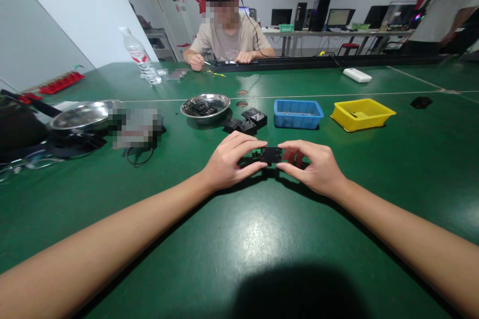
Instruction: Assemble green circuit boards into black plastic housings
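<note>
A small black plastic case [271, 155] with a green part [256, 153] at its left end is held just above the green table. My left hand [234, 160] pinches its left side between thumb and fingers. On the opposite side, the thumb and index finger of my right hand [312, 165] grip the right end. Just beyond my left hand lie several similar black cases [255, 116]. A steel bowl [205, 118] behind them has more black pieces in it.
Beyond my hands stand a blue bin [298, 120] and a yellow bin [361, 122], both with small parts inside. Another steel bowl [88, 115], cables and glasses [28, 165] lie left. A person [230, 34] works across the table [239, 239], near a water bottle [140, 57].
</note>
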Demonstrator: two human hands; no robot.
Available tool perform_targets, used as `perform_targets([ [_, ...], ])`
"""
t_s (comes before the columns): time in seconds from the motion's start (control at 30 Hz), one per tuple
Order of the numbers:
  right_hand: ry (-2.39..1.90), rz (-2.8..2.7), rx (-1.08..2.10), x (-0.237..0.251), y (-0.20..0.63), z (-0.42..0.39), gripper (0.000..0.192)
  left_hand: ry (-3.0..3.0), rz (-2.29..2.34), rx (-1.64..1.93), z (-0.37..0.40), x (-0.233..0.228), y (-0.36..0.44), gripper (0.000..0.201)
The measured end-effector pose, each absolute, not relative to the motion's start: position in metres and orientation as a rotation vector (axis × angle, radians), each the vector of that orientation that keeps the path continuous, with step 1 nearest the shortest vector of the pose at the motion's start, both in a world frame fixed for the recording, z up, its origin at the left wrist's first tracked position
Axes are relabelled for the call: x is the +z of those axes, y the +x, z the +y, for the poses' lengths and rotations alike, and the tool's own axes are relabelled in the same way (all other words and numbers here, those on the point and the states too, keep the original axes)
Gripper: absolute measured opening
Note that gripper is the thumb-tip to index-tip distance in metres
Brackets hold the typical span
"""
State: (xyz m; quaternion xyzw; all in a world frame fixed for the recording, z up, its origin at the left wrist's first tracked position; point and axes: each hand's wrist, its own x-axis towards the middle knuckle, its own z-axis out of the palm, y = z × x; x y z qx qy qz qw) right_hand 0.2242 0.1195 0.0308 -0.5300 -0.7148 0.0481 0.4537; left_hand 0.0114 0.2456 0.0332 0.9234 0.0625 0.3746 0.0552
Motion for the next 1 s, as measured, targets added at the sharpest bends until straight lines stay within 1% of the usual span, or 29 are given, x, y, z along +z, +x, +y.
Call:
perform_targets([
  [0.23,-1.290,-1.787,0.093,0.032,0.225,0.120,0.027,2.807,0.175,1.143,0.246,0.033,0.011,0.036],
  [0.3,-1.276,-1.787,0.083,0.031,0.225,0.120,0.027,2.807,0.158,1.199,0.246,0.033,0.011,0.035],
  [0.4,-1.286,-1.768,0.101,0.030,0.225,0.120,0.026,2.802,0.078,1.311,0.245,0.033,0.011,0.023],
  [0.5,-1.299,-1.758,0.136,0.030,0.225,0.120,0.023,2.825,0.058,1.302,0.244,0.033,0.011,0.008],
  [0.63,-1.279,-1.757,0.183,0.030,0.221,0.121,0.017,2.771,0.117,1.296,0.240,0.035,0.012,0.008],
  [0.73,-1.304,-1.649,0.301,0.028,0.216,0.122,0.017,2.594,0.229,1.314,0.232,0.037,0.014,0.013],
  [0.87,-1.282,-1.376,0.573,0.027,0.207,0.123,0.016,2.393,0.433,1.259,0.223,0.036,0.017,0.017],
  [1.0,-1.213,-1.298,0.715,0.029,0.200,0.122,0.018,2.424,0.315,1.206,0.222,0.034,0.018,0.015],
])
